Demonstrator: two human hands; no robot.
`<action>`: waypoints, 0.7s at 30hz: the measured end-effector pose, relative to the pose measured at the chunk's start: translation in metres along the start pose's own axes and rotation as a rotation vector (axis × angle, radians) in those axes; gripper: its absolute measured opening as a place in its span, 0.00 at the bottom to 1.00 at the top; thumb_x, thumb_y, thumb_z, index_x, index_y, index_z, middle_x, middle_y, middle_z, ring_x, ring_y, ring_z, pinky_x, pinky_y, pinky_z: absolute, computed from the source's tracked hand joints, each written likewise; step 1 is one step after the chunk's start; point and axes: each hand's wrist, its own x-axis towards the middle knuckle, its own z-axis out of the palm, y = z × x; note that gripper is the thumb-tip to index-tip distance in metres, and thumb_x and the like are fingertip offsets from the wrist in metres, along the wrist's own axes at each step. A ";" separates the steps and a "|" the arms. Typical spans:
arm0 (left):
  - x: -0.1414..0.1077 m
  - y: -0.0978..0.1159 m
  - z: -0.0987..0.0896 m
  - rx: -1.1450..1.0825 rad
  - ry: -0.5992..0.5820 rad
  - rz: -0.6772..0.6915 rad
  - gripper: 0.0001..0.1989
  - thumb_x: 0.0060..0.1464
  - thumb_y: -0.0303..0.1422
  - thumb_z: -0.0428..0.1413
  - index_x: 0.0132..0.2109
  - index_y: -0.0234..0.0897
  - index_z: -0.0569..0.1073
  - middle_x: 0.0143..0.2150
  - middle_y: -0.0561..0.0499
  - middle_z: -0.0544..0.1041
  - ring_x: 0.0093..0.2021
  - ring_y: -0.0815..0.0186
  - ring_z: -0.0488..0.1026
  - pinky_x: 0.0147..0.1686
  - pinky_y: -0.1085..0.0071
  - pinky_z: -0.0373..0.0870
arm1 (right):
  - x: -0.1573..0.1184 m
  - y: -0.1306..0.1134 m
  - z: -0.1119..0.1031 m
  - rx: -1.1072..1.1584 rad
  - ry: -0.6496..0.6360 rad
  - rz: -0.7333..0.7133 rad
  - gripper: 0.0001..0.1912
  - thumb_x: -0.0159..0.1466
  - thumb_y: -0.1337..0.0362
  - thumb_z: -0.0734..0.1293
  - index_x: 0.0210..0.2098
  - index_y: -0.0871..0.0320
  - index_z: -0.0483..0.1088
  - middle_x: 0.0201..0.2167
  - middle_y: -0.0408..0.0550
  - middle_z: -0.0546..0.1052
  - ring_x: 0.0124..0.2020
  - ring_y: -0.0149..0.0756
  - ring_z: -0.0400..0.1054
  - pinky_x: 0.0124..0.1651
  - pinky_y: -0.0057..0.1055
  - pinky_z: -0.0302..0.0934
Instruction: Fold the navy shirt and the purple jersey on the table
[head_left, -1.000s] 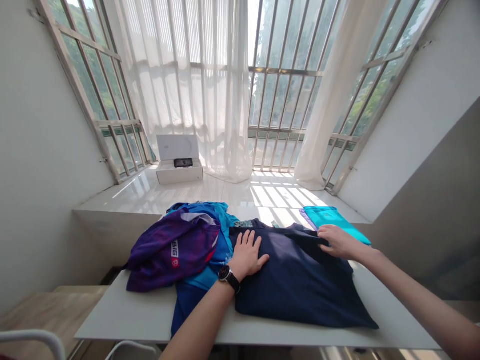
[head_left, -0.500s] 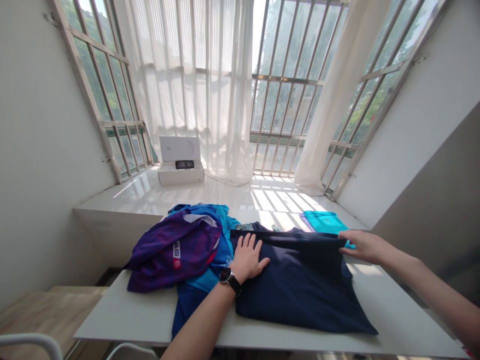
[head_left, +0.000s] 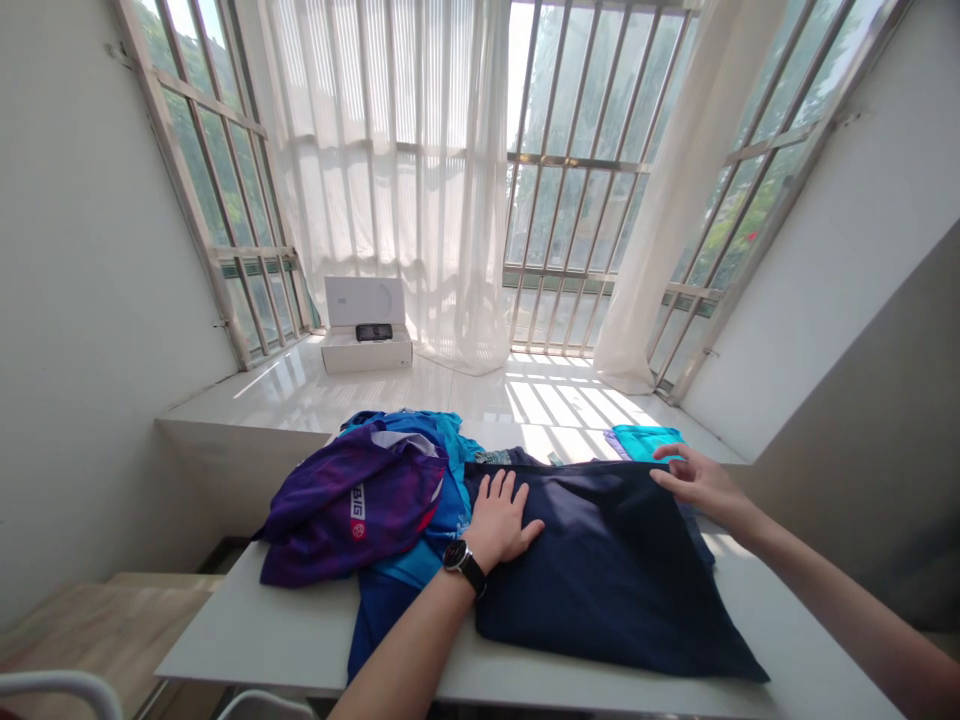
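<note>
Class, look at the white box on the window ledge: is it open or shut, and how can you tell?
Open: the white box has its lid raised, with a black object visible in front.

Left hand [head_left: 499, 522] flat, right hand [head_left: 697, 485] loosely curled.
The left arm [head_left: 416, 645] rises from the bottom center, palm down, fingers spread, thumb pointing right; the right arm [head_left: 847, 600] slants in from the lower right corner, thumb and forefinger parted, pointing left.

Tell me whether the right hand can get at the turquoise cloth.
Likely yes: the right hand looks close to the turquoise cloth, whose far part shows uncovered, though the navy garment hides its near edge.
</note>
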 end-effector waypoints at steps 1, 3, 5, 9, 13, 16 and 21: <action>0.000 0.000 0.000 0.003 -0.001 0.000 0.39 0.65 0.57 0.38 0.71 0.36 0.60 0.74 0.38 0.55 0.74 0.46 0.46 0.70 0.45 0.43 | -0.010 -0.010 0.009 0.023 -0.036 -0.020 0.24 0.56 0.42 0.71 0.40 0.52 0.67 0.18 0.31 0.55 0.18 0.29 0.56 0.22 0.29 0.56; -0.001 0.000 0.000 0.011 0.004 0.002 0.38 0.66 0.57 0.38 0.71 0.36 0.60 0.74 0.38 0.55 0.74 0.46 0.47 0.70 0.45 0.43 | -0.030 -0.033 0.027 0.067 -0.212 -0.066 0.23 0.60 0.44 0.70 0.45 0.53 0.66 0.19 0.32 0.58 0.20 0.30 0.60 0.24 0.29 0.59; -0.001 0.001 0.001 0.020 0.016 0.006 0.38 0.66 0.56 0.38 0.71 0.35 0.60 0.74 0.37 0.55 0.74 0.46 0.47 0.70 0.46 0.44 | -0.045 -0.050 0.041 0.104 -0.427 -0.091 0.24 0.62 0.46 0.69 0.52 0.52 0.65 0.26 0.37 0.69 0.26 0.33 0.68 0.30 0.32 0.66; -0.002 0.001 0.000 0.032 0.028 0.010 0.38 0.66 0.56 0.39 0.71 0.35 0.60 0.74 0.37 0.55 0.74 0.46 0.48 0.70 0.46 0.45 | -0.044 -0.046 0.045 -0.012 -0.450 -0.099 0.23 0.64 0.45 0.66 0.50 0.53 0.69 0.38 0.48 0.78 0.33 0.39 0.76 0.38 0.36 0.71; -0.001 0.000 0.000 0.036 0.017 0.004 0.38 0.66 0.56 0.39 0.71 0.35 0.60 0.73 0.36 0.56 0.73 0.46 0.49 0.70 0.46 0.46 | -0.022 0.012 0.014 -0.347 -0.112 -0.020 0.17 0.59 0.47 0.66 0.37 0.53 0.73 0.32 0.50 0.81 0.32 0.44 0.76 0.39 0.38 0.69; 0.001 0.000 0.002 0.055 0.024 0.003 0.38 0.66 0.56 0.39 0.71 0.35 0.61 0.73 0.37 0.56 0.73 0.46 0.49 0.69 0.46 0.47 | -0.016 0.062 -0.015 -0.597 0.008 0.115 0.11 0.55 0.53 0.67 0.30 0.53 0.73 0.26 0.52 0.81 0.31 0.50 0.77 0.36 0.40 0.67; 0.001 0.000 0.003 0.081 0.041 0.009 0.36 0.66 0.55 0.40 0.70 0.36 0.61 0.73 0.37 0.57 0.73 0.46 0.50 0.69 0.46 0.47 | -0.023 0.108 -0.039 -0.671 0.076 0.254 0.10 0.54 0.54 0.71 0.25 0.53 0.72 0.24 0.53 0.80 0.31 0.53 0.77 0.35 0.41 0.66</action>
